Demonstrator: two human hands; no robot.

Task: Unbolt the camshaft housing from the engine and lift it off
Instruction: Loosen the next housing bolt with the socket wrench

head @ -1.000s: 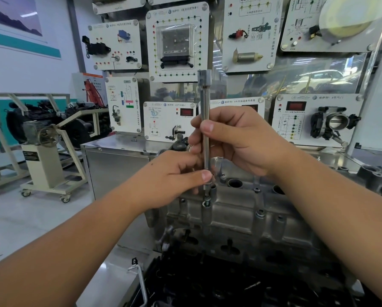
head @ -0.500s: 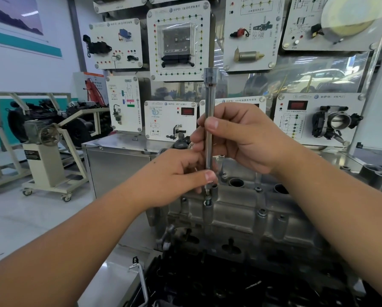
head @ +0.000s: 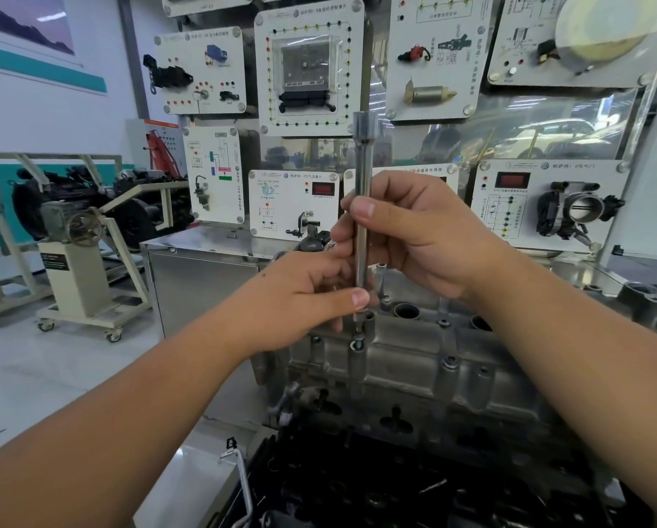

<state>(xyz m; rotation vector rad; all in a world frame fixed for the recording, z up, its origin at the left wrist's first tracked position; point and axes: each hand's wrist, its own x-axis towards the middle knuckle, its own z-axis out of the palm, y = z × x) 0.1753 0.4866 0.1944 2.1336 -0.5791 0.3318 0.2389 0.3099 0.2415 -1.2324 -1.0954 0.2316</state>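
Observation:
A grey cast camshaft housing (head: 425, 371) sits on top of the dark engine (head: 414, 478) in front of me. A long steel extension bar (head: 363, 177) stands upright, its lower tip just above a bolt (head: 357, 345) near the housing's left end. My right hand (head: 422, 234) grips the bar's middle with thumb in front. My left hand (head: 304, 295) pinches the bar's lower end between thumb and fingers. Further bolts (head: 449, 363) show along the housing's top.
A wall of white training panels (head: 307, 66) with sensors and a throttle body (head: 582, 211) stands behind the engine. A steel cabinet (head: 201, 276) is behind left. Engine stands on castors (head: 79, 276) fill the left floor. A bent metal handle (head: 239, 485) lies at lower centre.
The bar stays upright over the same bolt while both hands keep their hold. The right hand's fingers have shifted slightly round the bar.

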